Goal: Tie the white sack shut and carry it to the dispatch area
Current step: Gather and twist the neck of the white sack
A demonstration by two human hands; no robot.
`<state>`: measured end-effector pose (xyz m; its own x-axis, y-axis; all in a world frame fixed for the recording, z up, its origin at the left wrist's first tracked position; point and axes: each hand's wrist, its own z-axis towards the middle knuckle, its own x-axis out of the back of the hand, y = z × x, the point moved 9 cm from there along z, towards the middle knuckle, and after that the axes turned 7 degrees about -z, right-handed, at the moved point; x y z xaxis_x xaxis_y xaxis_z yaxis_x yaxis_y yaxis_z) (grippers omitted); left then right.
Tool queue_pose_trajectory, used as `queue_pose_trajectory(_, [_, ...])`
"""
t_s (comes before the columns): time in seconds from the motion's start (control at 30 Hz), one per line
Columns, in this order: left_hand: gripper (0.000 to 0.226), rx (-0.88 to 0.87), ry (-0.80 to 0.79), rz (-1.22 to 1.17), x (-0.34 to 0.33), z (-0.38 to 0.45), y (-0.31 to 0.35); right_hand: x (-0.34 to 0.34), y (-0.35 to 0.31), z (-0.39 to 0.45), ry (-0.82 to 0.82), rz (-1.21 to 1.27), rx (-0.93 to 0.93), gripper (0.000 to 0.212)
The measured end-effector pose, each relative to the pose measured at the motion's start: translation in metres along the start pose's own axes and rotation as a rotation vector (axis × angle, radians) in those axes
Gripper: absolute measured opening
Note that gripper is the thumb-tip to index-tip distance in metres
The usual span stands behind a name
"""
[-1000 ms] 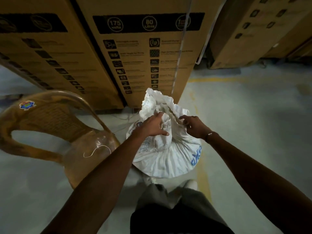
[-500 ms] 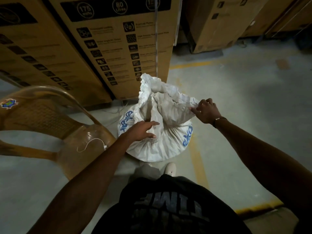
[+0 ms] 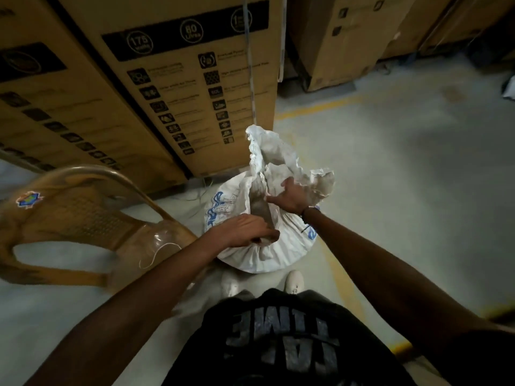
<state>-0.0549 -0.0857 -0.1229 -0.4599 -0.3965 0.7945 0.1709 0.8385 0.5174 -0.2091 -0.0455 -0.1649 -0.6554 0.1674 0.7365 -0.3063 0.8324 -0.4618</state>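
Note:
The white sack (image 3: 267,252) with blue print stands on the concrete floor just ahead of my feet. Its loose mouth (image 3: 274,154) rises crumpled and unclosed above the full body. My left hand (image 3: 245,228) grips the gathered cloth at the near side of the neck. My right hand (image 3: 291,196) presses into the cloth at the right of the neck, fingers spread over the folds. A thin white string (image 3: 156,253) lies on the seat of the chair to my left.
A brown plastic chair (image 3: 83,218) stands close on the left. Tall cardboard cartons (image 3: 172,87) rise right behind the sack, more cartons (image 3: 348,43) at the back right. Open concrete floor (image 3: 404,176) with yellow lines stretches to the right.
My right hand moved from the sack's outer right edge back in to the neck. My left hand stays on the near side of the sack. The head view shifted slightly.

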Motion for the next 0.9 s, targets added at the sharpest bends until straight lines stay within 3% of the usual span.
queue_pose_trajectory(0.07, [0.035,-0.001,-0.027,-0.005,0.005,-0.010,-0.003,-0.006,0.011,0.000,0.087,0.146,-0.072,0.055])
queue_pose_trajectory(0.13, [0.035,0.029,-0.007,-0.066,0.005,-0.020,-0.016,-0.010,0.030,-0.006,0.162,0.310,-0.157,0.046])
queue_pose_trajectory(0.3, [0.079,0.290,0.181,-0.576,0.007,-0.046,-0.067,-0.027,0.071,-0.055,0.208,0.843,-0.335,0.036])
queue_pose_trajectory(0.4, [0.120,0.324,0.286,-0.639,0.015,-0.051,-0.079,-0.038,0.081,-0.095,0.215,1.015,-0.360,0.045])
queue_pose_trajectory(0.53, [0.157,0.384,0.125,-0.561,0.007,-0.047,-0.078,-0.050,0.087,-0.137,0.268,1.134,-0.356,0.041])
queue_pose_trajectory(0.6, [0.163,0.369,0.028,-0.447,0.003,-0.042,-0.070,-0.058,0.098,-0.145,0.303,1.185,-0.374,0.033])
queue_pose_trajectory(0.7, [0.163,0.281,-0.014,-0.341,0.003,-0.031,-0.050,-0.066,0.111,-0.152,0.307,1.253,-0.407,0.037])
queue_pose_trajectory(0.8, [0.157,0.207,-0.026,-0.281,0.010,-0.017,-0.027,-0.062,0.117,-0.156,0.348,1.258,-0.388,0.018])
queue_pose_trajectory(0.9, [0.145,0.167,-0.047,-0.225,0.016,0.000,-0.011,-0.055,0.122,-0.157,0.397,1.215,-0.318,0.014])
